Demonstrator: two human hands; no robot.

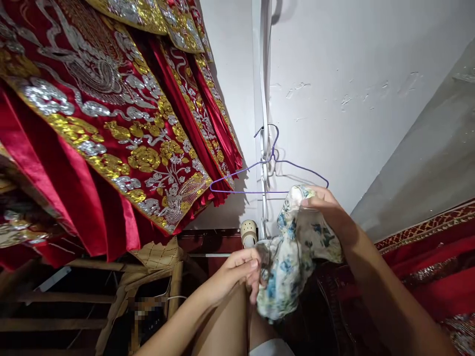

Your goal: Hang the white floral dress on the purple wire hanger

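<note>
A light floral cloth (293, 257) with blue flowers hangs bunched between my two hands. My left hand (239, 272) pinches its lower left edge with closed fingers. My right hand (326, 207) grips its upper part, raised just below a purple wire hanger (267, 175). The hanger hangs bare from a fixture on the white wall (352, 89), with its bottom bar right above the cloth.
Red garments with heavy gold and silver embroidery (111, 123) hang at the left, close to the hanger. A wooden frame (111, 296) stands below them. A small cream socket (248, 232) sits on the wall. Red patterned fabric (426, 257) lies at the right.
</note>
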